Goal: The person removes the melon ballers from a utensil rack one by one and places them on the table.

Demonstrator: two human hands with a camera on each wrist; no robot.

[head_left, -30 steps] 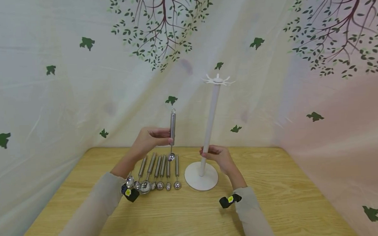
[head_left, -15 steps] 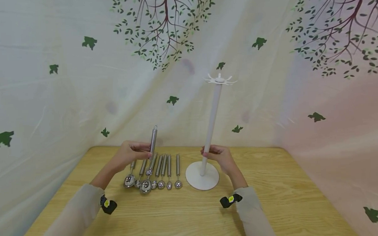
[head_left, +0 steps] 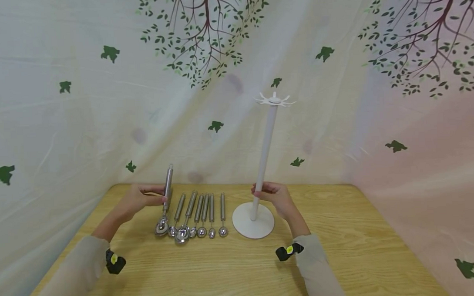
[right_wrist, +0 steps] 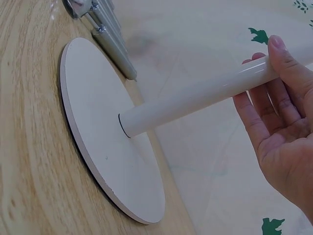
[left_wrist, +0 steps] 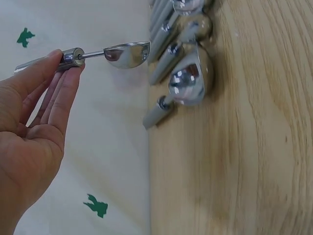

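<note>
My left hand (head_left: 138,201) pinches the handle of a small metal scoop (head_left: 168,181) between thumb and fingers. The scoop stands nearly upright, ring end up, above the left end of a row of metal scoops (head_left: 182,234) on the table. In the left wrist view its round bowl (left_wrist: 127,56) is apart from the nearest lying scoop (left_wrist: 188,85). My right hand (head_left: 278,198) holds the lower pole of a white stand (head_left: 265,151), thumb on one side and fingers on the other. The stand's round base (right_wrist: 105,132) rests on the table.
A ring of white hooks (head_left: 273,101) tops the stand, with nothing hanging from it. The rightmost scoop (head_left: 222,214) lies a little apart from the others, left of the base. Behind the wooden table (head_left: 233,270) hangs a leaf-patterned cloth (head_left: 161,116).
My left hand has moved left and down with the scoop, from beside the stand to over the row's left end. The right hand and the stand stay in place.
</note>
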